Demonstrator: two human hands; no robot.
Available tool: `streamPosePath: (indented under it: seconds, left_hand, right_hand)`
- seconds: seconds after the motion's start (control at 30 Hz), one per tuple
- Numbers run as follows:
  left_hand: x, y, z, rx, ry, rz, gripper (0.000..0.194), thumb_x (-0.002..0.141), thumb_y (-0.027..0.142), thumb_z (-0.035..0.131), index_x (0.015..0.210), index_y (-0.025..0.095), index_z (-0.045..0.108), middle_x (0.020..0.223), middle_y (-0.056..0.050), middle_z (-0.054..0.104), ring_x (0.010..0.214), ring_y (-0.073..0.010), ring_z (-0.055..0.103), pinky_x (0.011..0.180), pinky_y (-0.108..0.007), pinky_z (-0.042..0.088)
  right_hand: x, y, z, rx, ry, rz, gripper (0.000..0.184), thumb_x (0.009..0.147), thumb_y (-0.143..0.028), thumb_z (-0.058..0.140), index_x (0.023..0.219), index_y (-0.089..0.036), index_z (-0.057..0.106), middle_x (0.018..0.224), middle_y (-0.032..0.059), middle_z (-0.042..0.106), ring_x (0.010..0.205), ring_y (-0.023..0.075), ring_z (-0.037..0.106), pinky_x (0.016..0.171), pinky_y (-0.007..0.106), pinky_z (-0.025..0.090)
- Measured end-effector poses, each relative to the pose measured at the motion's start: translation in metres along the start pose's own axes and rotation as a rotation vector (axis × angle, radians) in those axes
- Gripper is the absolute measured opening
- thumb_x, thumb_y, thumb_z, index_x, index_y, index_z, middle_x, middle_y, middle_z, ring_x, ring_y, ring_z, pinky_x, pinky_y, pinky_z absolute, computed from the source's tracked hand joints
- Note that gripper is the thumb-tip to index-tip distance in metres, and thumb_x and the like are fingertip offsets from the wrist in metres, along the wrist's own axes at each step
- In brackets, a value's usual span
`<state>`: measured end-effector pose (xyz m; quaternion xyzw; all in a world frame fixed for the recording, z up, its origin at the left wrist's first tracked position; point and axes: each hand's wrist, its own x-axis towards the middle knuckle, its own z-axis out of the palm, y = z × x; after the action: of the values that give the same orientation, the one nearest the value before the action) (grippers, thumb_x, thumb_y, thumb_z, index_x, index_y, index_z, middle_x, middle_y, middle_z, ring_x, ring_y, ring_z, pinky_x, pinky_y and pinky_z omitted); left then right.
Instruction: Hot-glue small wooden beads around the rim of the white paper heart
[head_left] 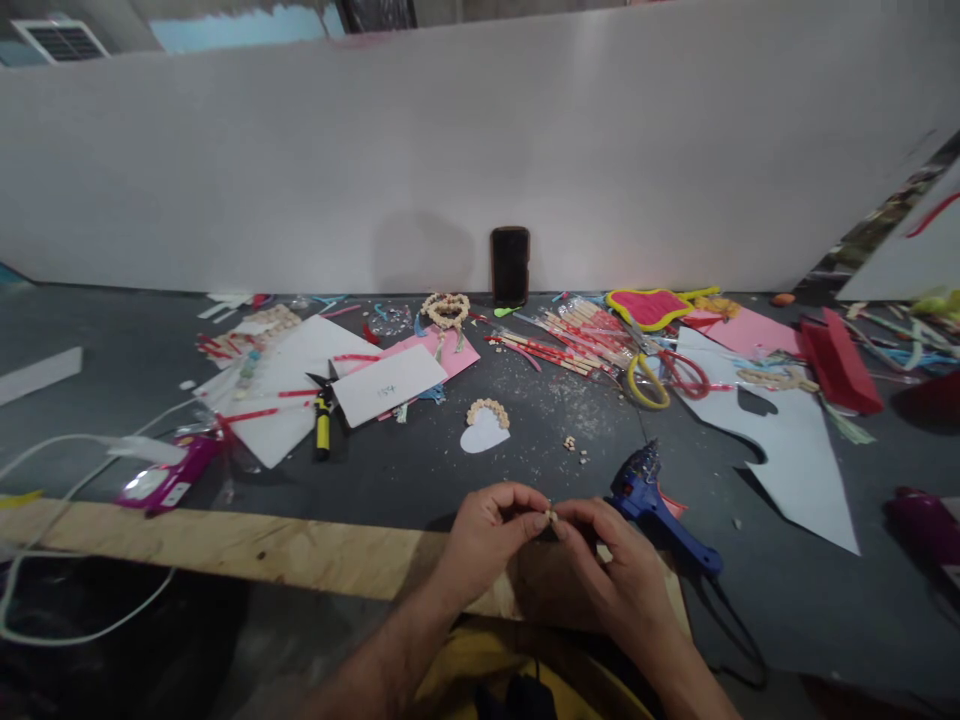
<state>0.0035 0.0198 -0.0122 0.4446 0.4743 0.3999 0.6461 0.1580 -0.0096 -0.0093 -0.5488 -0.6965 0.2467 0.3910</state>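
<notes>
My left hand (pixel 487 535) and my right hand (pixel 611 560) meet at the near edge of the dark table (pixel 405 470), fingers pinched together around a tiny pale wooden bead (pixel 551 517) held between both sets of fingertips. Just right of my right hand lies a blue glue gun (pixel 652 495). Beyond my hands a white paper heart (pixel 484 435) lies flat with an arc of small wooden beads (pixel 487 408) along its top. A few loose beads (pixel 574 445) are scattered to its right.
Black-and-yellow snips (pixel 322 410) lie on white sheets (pixel 292 385) at left, yellow-and-red scissors (pixel 664 375) and red-striped sticks (pixel 570 340) at right. A black phone (pixel 510 263) leans on the white wall. A plywood strip (pixel 225 545) edges the table. White cables (pixel 67 470) trail left.
</notes>
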Motion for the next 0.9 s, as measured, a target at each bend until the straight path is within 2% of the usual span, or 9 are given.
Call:
streamPosePath:
  seconds: [0.17, 0.43, 0.9]
  left_hand:
    - [-0.002, 0.002, 0.002, 0.028, 0.002, 0.034, 0.008, 0.068, 0.021, 0.068, 0.072, 0.014, 0.069, 0.068, -0.002, 0.066, 0.064, -0.0125, 0.056, 0.062, -0.021, 0.044]
    - [-0.003, 0.001, 0.003, 0.059, 0.01, 0.059, 0.009, 0.068, 0.02, 0.068, 0.075, 0.014, 0.067, 0.07, -0.001, 0.064, 0.066, -0.0122, 0.055, 0.063, -0.021, 0.044]
    - [-0.005, 0.003, 0.001, 0.14, 0.014, 0.068, 0.007, 0.069, 0.02, 0.066, 0.072, 0.013, 0.067, 0.068, -0.002, 0.064, 0.065, -0.0124, 0.055, 0.062, -0.021, 0.044]
  right_hand:
    - [-0.001, -0.007, -0.002, 0.101, -0.006, 0.168, 0.016, 0.082, -0.031, 0.054, 0.088, -0.021, 0.063, 0.076, 0.0016, 0.069, 0.065, 0.014, 0.063, 0.059, 0.021, 0.05]
    - [0.001, -0.016, -0.006, 0.233, -0.031, 0.332, 0.02, 0.08, -0.038, 0.055, 0.08, -0.02, 0.065, 0.072, 0.0, 0.068, 0.064, 0.0136, 0.062, 0.057, 0.018, 0.049]
    - [-0.004, -0.006, 0.001, 0.369, -0.037, 0.346, 0.018, 0.08, -0.037, 0.058, 0.082, -0.02, 0.066, 0.074, 0.0002, 0.066, 0.066, 0.0126, 0.059, 0.059, 0.018, 0.047]
